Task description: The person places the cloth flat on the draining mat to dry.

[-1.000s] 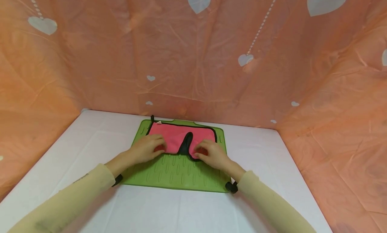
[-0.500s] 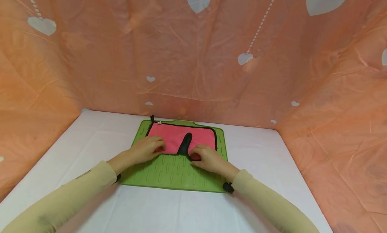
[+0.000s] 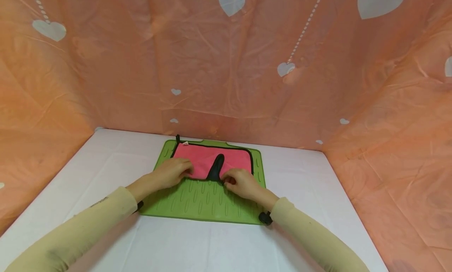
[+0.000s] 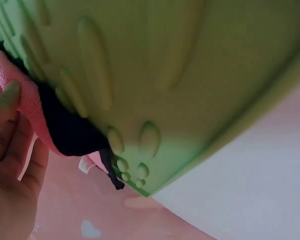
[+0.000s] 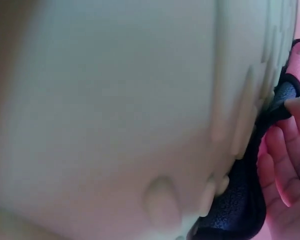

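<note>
While the pink cloth [image 3: 203, 160] lies on the green mat [image 3: 203, 203] (head view), the left-wrist view shows your left hand [image 4: 12, 187] pinching the cloth's edge [image 4: 32, 107], presumably to steady it. Cropped at right wrist, your right hand [image 5: 295, 175] apparently pinches the dark fold [image 5: 240, 192].

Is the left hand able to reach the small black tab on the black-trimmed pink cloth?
Probably yes: only the pink cloth seems to lie between the left hand and the tab.
</note>
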{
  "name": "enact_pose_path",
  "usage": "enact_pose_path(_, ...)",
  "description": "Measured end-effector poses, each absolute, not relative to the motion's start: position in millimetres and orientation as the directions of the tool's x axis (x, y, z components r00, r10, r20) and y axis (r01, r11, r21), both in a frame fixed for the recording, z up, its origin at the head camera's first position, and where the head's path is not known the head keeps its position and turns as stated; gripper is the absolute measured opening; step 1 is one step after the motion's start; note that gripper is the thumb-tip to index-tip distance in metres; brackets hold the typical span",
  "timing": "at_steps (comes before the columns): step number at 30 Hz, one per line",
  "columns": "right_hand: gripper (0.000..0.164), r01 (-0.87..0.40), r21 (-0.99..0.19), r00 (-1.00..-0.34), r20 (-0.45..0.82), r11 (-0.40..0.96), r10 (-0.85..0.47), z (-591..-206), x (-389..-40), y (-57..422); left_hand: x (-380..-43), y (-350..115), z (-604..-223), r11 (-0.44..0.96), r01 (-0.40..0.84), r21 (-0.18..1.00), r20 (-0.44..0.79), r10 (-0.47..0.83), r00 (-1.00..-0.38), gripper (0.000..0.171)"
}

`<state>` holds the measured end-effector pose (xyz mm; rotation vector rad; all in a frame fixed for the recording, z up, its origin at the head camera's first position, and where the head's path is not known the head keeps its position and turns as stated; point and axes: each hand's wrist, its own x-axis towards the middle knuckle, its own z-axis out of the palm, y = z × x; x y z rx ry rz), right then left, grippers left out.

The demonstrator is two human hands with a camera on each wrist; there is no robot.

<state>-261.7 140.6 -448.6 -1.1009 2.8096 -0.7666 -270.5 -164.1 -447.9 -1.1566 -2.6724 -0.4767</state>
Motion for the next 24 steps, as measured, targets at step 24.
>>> enact_pose_path(24,0.016,-0.686,-0.553,-0.649,0.171,0.473,-0.741,-437.4,-237.7,201.1,-254.2,-209.8,-410.5,0.473,0.431,0.769,-0.008,0.680,-0.733,0.003)
